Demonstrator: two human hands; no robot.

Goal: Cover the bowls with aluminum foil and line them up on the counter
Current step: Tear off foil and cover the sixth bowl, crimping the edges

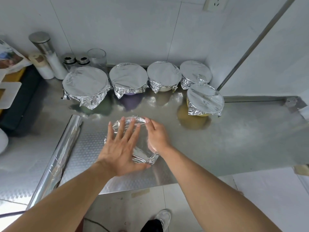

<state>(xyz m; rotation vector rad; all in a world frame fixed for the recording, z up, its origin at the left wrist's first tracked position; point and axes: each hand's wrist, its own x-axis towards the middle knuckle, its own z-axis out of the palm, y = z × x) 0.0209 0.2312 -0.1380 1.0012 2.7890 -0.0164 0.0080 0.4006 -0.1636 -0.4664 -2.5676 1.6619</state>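
At the far left of the steel counter [234,131], tall shakers [48,56] stand against the wall, with a clear glass [97,58] beside them. The foil roll [61,151] lies diagonally at the left, its sheet spread flat on the counter toward me. Along the back wall, four foil-covered bowls sit in a row: first [85,85], second [128,78], third [163,75], fourth [194,72]. A fifth covered bowl [204,99] sits just in front of the fourth, out of the row.

The sixth bowl [142,146] is near the front edge, foil already over it. My left hand [120,148] lies flat on the foil top, fingers straight and spread. My right hand [156,134] cups the bowl's right rim, fingers curved, pressing the foil against the side.
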